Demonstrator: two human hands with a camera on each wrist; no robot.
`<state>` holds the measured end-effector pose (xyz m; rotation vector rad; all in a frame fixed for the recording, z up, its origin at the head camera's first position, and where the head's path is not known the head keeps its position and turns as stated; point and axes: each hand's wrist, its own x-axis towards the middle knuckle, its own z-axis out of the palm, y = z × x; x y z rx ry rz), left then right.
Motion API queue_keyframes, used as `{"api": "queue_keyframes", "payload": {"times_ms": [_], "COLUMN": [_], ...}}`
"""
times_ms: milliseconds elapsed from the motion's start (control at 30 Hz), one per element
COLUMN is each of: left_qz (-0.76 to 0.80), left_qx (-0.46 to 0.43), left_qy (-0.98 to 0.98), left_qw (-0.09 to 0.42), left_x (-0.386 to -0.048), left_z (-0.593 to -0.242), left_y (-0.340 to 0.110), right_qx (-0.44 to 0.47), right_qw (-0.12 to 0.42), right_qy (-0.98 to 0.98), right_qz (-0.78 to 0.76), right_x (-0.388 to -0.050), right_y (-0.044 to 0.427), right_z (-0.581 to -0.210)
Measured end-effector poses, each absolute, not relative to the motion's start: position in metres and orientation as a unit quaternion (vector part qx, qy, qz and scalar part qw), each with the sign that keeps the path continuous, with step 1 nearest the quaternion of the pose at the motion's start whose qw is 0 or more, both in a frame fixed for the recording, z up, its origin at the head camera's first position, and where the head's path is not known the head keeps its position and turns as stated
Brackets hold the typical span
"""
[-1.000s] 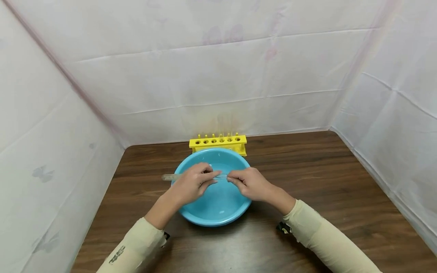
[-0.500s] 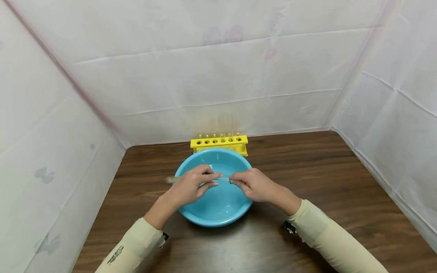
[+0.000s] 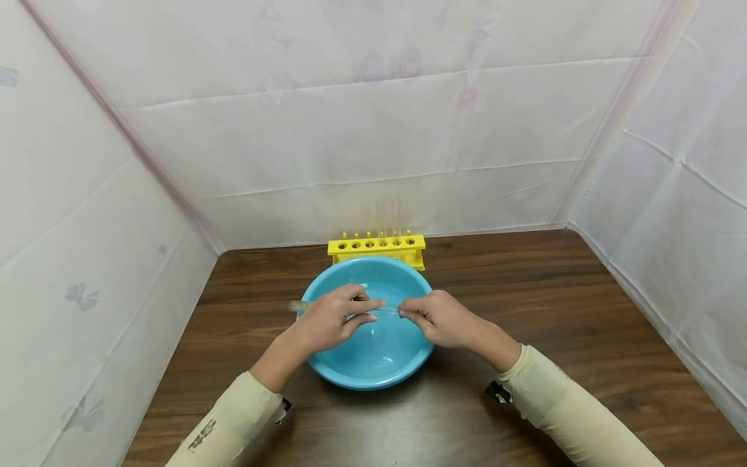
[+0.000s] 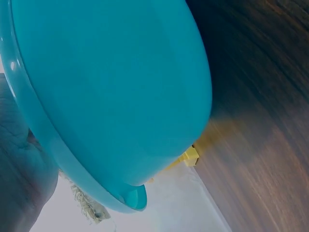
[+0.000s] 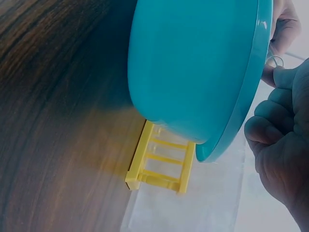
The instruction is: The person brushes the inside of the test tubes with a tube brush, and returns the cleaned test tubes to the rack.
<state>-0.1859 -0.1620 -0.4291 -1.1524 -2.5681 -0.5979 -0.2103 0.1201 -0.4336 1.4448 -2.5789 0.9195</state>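
In the head view, the left hand [image 3: 329,318] is at 9 o'clock of the blue plastic basin [image 3: 373,384] and holds a clear test tube [image 3: 390,309] lying almost level above it. The right hand [image 3: 446,318], at 3 o'clock, pinches the tube's right end; I cannot tell whether this grip also takes the wire of the brush. The bristles of the brush [image 3: 300,305] show past the basin's rim, between 9 and 10 o'clock; whether glass surrounds them is not clear. At 12 o'clock, behind the basin on the brown bench [image 3: 373,431], stands the yellow test tube rack [image 3: 376,244] with two clear tubes [image 3: 397,211].

In the left wrist view, bristles appear at 7 o'clock, outside the rim. Only part of the left hand shows, near 8 o'clock, and its fingertips are hidden.

In the right wrist view, a clear ring, probably the tube's mouth, is at 2 o'clock, just beside the right thumb's tip.

I judge that the step in hand is brushing the tube's inside. The next move would call for a steady left grip and a gentle pull or turn from the right.
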Motion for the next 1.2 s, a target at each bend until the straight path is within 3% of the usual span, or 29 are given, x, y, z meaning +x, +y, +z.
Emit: {"api": "queue_keyframes", "payload": {"times_ms": [400,1200], "left_qz": [-0.255,-0.265], "left_qx": [-0.354,-0.340], "left_qy": [-0.889,-0.897], "left_qw": [0.142,0.099], "left_x": [-0.183,-0.182], "left_z": [-0.439,-0.441], "left_y": [-0.203,-0.213], "right_qx": [0.415,0.419], "right_qw": [-0.002,-0.012], "right_qy": [-0.841,-0.839], "right_qz": [0.346,0.346], "right_x": [-0.211,-0.211], "right_y": [0.153,0.167], "right_z": [-0.436,-0.435]}}
